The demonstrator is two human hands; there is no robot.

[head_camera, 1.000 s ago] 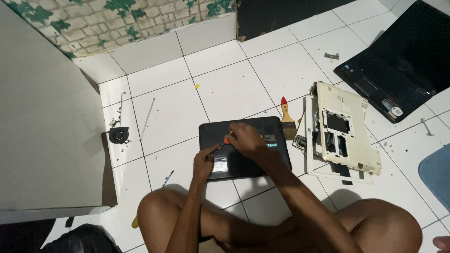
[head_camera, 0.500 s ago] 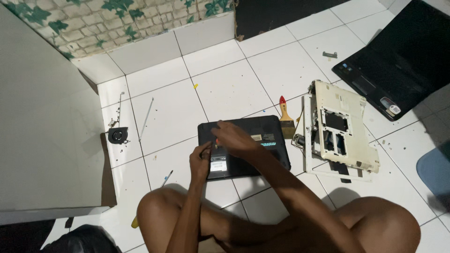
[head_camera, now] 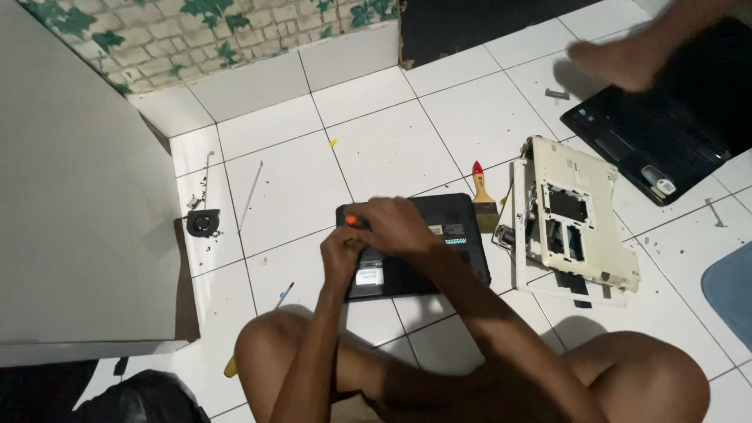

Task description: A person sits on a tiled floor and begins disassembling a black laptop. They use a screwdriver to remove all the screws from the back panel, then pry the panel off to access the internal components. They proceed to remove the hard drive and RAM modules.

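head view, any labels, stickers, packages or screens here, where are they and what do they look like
White label: a small rectangular sticker on the underside of the black laptop base, just below the left hand.
Green-and-pale strip: a narrow sticker on the same base, right of the right hand.
Pale sticker: a small patch just above that strip.
Screens or packages: none showing.
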